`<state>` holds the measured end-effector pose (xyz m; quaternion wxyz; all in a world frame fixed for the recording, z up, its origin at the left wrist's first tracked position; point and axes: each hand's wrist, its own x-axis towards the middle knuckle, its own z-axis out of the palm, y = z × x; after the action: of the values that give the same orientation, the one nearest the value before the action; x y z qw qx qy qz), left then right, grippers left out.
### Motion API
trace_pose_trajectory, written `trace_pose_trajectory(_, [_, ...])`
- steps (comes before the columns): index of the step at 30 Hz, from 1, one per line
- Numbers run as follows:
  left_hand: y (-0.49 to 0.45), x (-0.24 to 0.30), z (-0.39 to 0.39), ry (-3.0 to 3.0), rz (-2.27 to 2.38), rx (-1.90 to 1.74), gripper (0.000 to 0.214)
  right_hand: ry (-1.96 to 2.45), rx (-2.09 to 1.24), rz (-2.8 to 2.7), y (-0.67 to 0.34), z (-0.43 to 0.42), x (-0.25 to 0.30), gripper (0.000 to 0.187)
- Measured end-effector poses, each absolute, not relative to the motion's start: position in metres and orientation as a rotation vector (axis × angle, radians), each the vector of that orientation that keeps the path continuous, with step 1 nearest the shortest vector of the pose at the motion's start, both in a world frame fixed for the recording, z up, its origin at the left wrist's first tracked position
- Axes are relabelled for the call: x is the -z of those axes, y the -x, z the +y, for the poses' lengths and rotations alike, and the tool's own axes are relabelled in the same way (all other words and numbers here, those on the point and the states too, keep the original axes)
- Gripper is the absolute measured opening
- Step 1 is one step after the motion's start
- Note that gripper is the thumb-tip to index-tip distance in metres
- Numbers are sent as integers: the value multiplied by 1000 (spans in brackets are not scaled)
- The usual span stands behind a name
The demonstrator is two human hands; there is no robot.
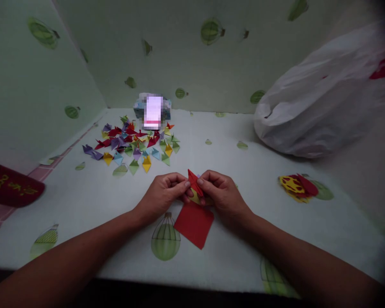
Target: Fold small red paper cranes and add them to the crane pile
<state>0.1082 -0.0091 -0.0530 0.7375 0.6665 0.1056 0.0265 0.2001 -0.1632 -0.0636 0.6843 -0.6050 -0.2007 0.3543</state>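
A small folded red paper point(194, 181) is pinched between both hands, above the middle of the table. My left hand point(169, 188) is closed on its left edge, thumb on top. From the other side my right hand point(220, 188) grips it between thumb and curled fingers. Just below the hands a red square sheet of paper point(195, 224) lies on the table, its top corner hidden under them. A bit of yellow point(195, 196) shows beneath the folded piece; what it is I cannot tell.
Colourful folded paper pieces point(131, 143) are heaped at the back left, before a bright, pixelated phone-like screen point(153, 111). A white plastic bag point(308, 102) bulges at the back right. Red and yellow cut-outs point(297, 188) lie right; a dark red cylinder point(14, 186) lies left.
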Motion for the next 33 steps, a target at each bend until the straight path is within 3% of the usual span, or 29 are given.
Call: trace_pose_trajectory(33, [-106,53,-11,-1493,351,-211,23,1373,-942,-630,-197,-163,61,29])
